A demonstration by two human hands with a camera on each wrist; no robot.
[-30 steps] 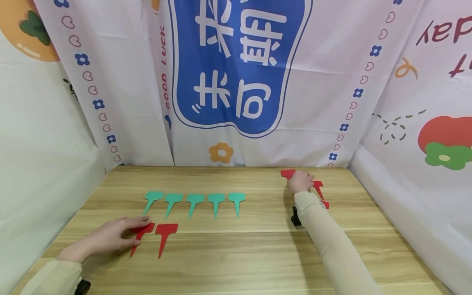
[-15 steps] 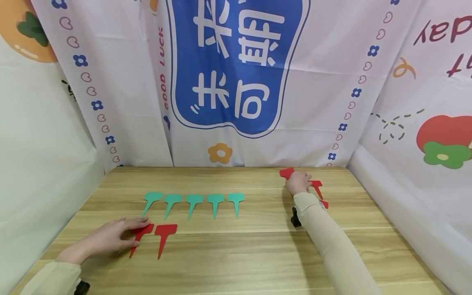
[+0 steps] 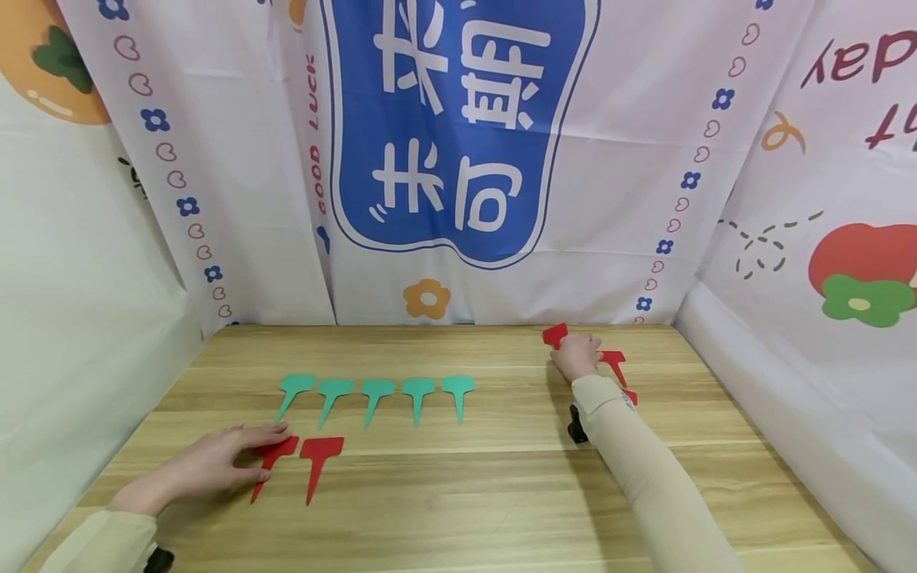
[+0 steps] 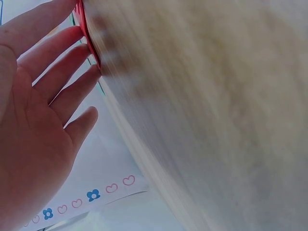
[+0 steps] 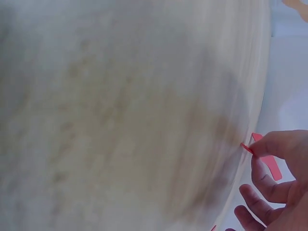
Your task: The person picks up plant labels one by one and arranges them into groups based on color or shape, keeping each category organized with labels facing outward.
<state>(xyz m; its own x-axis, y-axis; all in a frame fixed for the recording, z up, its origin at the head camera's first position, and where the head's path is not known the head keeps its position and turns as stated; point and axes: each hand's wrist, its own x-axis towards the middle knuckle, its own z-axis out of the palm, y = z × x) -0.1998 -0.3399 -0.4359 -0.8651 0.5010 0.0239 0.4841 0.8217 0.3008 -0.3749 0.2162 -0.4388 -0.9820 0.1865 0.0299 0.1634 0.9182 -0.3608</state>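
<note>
My left hand (image 3: 215, 461) lies flat at the table's front left, its straight fingers resting on a red T-shaped plant tag (image 3: 272, 458); its fingertips (image 4: 72, 57) touch that tag's red edge (image 4: 84, 29) in the left wrist view. A second red tag (image 3: 318, 458) lies beside it. Behind them is a row of several green tags (image 3: 376, 394). My right hand (image 3: 576, 354) at the back right pinches a red tag (image 3: 555, 334), lifted at one end; the right wrist view shows thumb and finger (image 5: 276, 144) closed on this tag (image 5: 269, 163). More red tags (image 3: 616, 362) lie under and beside that hand.
The wooden table (image 3: 466, 485) is walled by printed white cloth on the left, back and right. A small black object (image 3: 575, 426) sits under my right forearm. Bare wood stretches across the front and middle.
My right hand has tilted the red tag up slightly at the back right. The left hand has stayed on its red tag.
</note>
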